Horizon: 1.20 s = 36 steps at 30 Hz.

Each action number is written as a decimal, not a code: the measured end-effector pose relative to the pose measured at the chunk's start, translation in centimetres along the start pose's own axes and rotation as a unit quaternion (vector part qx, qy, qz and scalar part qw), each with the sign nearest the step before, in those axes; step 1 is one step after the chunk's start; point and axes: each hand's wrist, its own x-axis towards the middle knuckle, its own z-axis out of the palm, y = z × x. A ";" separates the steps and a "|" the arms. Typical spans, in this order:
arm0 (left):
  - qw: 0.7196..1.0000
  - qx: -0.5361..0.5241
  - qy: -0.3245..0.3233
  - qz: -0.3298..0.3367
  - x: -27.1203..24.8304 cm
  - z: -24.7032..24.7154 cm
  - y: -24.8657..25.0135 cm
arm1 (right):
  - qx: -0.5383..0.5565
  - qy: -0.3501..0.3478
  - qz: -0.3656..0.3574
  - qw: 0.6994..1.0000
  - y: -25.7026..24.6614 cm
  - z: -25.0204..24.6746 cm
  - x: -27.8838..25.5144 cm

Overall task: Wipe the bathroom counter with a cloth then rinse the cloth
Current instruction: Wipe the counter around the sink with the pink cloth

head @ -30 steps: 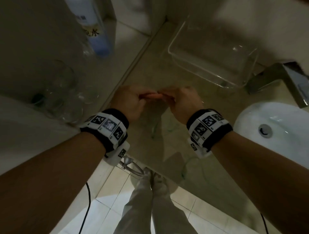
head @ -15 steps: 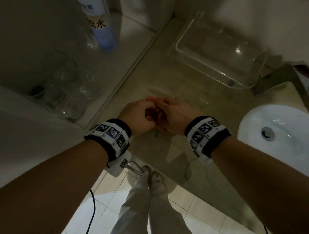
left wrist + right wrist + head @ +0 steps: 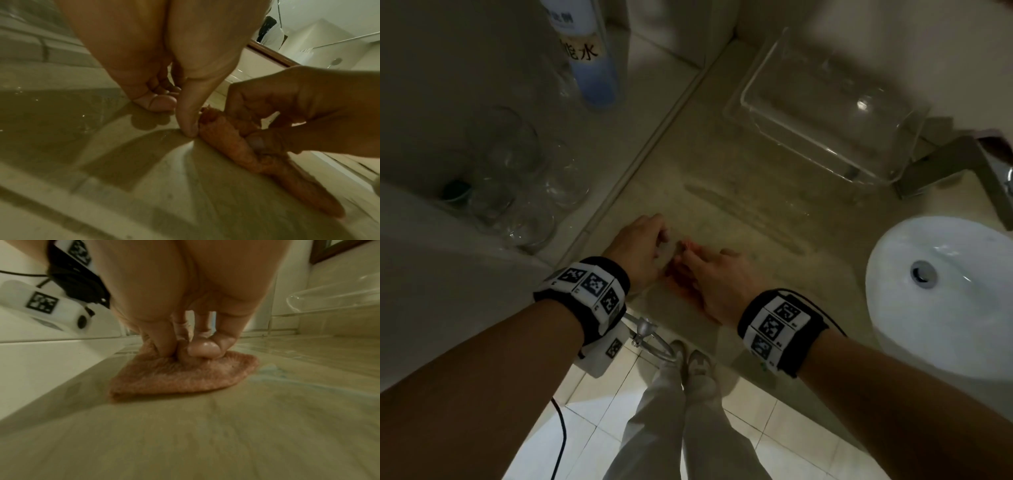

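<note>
An orange-pink cloth (image 3: 678, 274) lies folded on the beige stone counter (image 3: 739, 164), close to its front left edge. My right hand (image 3: 683, 257) pinches the cloth's middle between thumb and fingers; the right wrist view shows the cloth (image 3: 185, 378) flat under that hand (image 3: 185, 352). My left hand (image 3: 662, 240) sits just left of it. In the left wrist view its thumb presses against the cloth's end (image 3: 207, 115) and its fingers (image 3: 158, 101) are curled on the counter. The right hand (image 3: 246, 134) grips the cloth (image 3: 226, 142) beside it.
A white basin (image 3: 887, 308) is sunk into the counter at the right, with a metal faucet (image 3: 962, 161) behind it. A clear plastic box (image 3: 825, 113) stands at the back. Several drinking glasses (image 3: 517, 192) and a blue bottle (image 3: 592, 61) stand on the left ledge. A wet streak (image 3: 743, 216) crosses the counter.
Both hands have come toward the counter's front edge and lowered the cloth, which they held up between them, flat onto the surface.
</note>
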 end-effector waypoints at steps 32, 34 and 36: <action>0.999 -0.022 0.006 0.034 0.5 0.5 -1.2 | 0.012 0.059 0.048 0.997 1.5 -0.8 -0.3; 0.999 -0.028 0.000 0.030 0.4 0.4 -1.1 | -0.002 0.087 0.048 0.995 1.9 -0.5 -1.8; 0.999 -0.029 0.000 0.026 0.4 0.4 -1.0 | -0.027 0.128 0.057 0.990 2.8 -0.6 -3.0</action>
